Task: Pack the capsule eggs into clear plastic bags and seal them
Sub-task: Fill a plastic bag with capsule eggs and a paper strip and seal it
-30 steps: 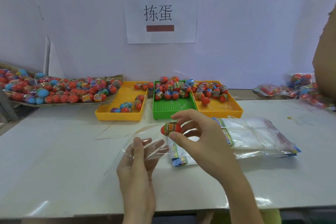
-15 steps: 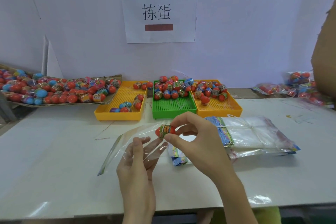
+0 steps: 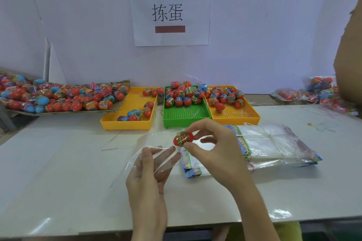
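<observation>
Table (image 3: 58,182): white worktop carrying everything; the packing goes on at its near middle.
Loose egg heap (image 3: 58,98): at ten o'clock on a cardboard sheet, a large pile of unpacked capsule eggs — the bulk of the work looks undone.
Stack of empty bags (image 3: 274,143): at three o'clock of the hands, a thick tied bundle of clear bags with printed headers, so plenty of bags remain.
Packed bags (image 3: 313,92): at two o'clock against the wall, several filled bags lie in a heap (whether all are sealed cannot be told from here).
Left yellow tray (image 3: 125,121): at eleven o'clock, only a few eggs in it.
Green tray (image 3: 186,117): at twelve o'clock, eggs piled at its far end, near half bare.
Right yellow tray (image 3: 244,117): at one o'clock, eggs along its far edge.
Clear bag (image 3: 148,154): lies over the left hand, mouth towards one o'clock; no eggs show inside it.
Left hand (image 3: 148,174): fingers straight and spread behind the film, thumb laid on top, propping the bag open.
Right hand (image 3: 213,152): thumb and fingertips pinch one egg.
Capsule egg (image 3: 183,139): red, banded label, held above the table right at the bag's mouth — not yet in.
Stage: this bag is at its start; filling and sealing are left.
</observation>
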A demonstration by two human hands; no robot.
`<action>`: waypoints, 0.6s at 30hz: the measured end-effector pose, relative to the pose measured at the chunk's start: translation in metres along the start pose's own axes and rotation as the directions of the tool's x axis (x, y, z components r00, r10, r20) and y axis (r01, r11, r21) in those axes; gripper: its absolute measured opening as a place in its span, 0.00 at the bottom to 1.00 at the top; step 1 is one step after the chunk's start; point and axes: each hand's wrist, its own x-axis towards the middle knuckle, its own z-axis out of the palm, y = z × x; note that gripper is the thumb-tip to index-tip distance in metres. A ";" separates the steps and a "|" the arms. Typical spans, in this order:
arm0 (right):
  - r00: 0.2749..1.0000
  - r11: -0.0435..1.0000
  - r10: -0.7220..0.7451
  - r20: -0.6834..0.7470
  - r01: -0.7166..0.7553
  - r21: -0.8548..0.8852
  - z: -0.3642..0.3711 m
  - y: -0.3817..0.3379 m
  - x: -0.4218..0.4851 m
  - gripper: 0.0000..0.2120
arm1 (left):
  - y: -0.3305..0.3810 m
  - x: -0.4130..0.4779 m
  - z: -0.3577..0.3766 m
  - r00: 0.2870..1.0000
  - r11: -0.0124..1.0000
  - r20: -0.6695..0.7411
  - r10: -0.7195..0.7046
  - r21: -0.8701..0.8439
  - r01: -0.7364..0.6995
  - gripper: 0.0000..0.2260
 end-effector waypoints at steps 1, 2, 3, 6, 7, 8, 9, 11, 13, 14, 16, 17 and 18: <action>1.000 1.000 -0.003 -0.020 0.003 -0.013 0.000 0.001 0.000 0.15 | 0.000 0.000 0.000 1.000 1.000 0.001 -0.003 0.006 0.003 0.20; 1.000 1.000 -0.005 -0.023 0.005 -0.018 0.000 0.001 0.000 0.15 | 0.000 0.000 0.000 1.000 1.000 0.001 -0.004 0.012 0.004 0.19; 1.000 1.000 -0.005 -0.014 0.004 -0.015 0.001 0.001 0.000 0.15 | 0.000 0.000 0.000 1.000 1.000 0.002 -0.003 0.018 0.003 0.19; 1.000 1.000 0.015 0.027 -0.015 0.019 0.005 -0.001 -0.001 0.13 | 0.000 -0.001 0.000 1.000 1.000 0.007 -0.002 0.024 0.002 0.17; 0.999 0.999 0.022 0.043 -0.023 0.032 0.007 -0.002 -0.002 0.13 | 0.001 -0.001 -0.001 1.000 1.000 0.006 0.000 0.024 0.000 0.17; 0.998 0.999 0.027 0.057 -0.029 0.040 0.009 -0.003 -0.002 0.12 | 0.001 -0.001 -0.001 1.000 1.000 0.005 0.001 0.024 -0.001 0.17; 0.997 0.999 0.030 0.069 -0.033 0.044 0.011 -0.004 -0.002 0.12 | 0.001 -0.001 -0.001 1.000 1.000 0.004 0.003 0.027 -0.003 0.17; 0.996 0.998 0.032 0.084 -0.036 0.053 0.014 -0.006 -0.002 0.11 | 0.000 0.000 -0.001 1.000 0.999 0.004 0.002 0.042 -0.002 0.18; 0.996 0.999 0.022 0.089 -0.026 0.047 0.017 -0.007 -0.002 0.11 | -0.001 0.001 -0.002 1.000 0.999 0.013 -0.005 0.052 0.004 0.18; 0.997 0.999 0.015 0.081 -0.019 0.039 0.019 -0.007 -0.002 0.11 | -0.002 0.001 -0.003 1.000 0.998 0.023 -0.006 0.059 0.004 0.17; 0.999 0.999 0.007 0.045 -0.009 0.037 0.024 -0.006 -0.004 0.11 | -0.002 0.002 -0.005 0.999 0.996 0.052 -0.001 0.086 -0.004 0.17; 1.000 0.999 0.006 0.019 -0.007 0.042 0.027 -0.005 -0.004 0.10 | -0.002 0.001 -0.005 0.998 0.995 0.064 0.002 0.101 -0.009 0.17; 1.000 0.999 0.006 -0.013 -0.006 0.047 0.030 -0.005 -0.004 0.10 | -0.002 0.001 -0.004 0.997 0.994 0.071 0.006 0.110 -0.014 0.18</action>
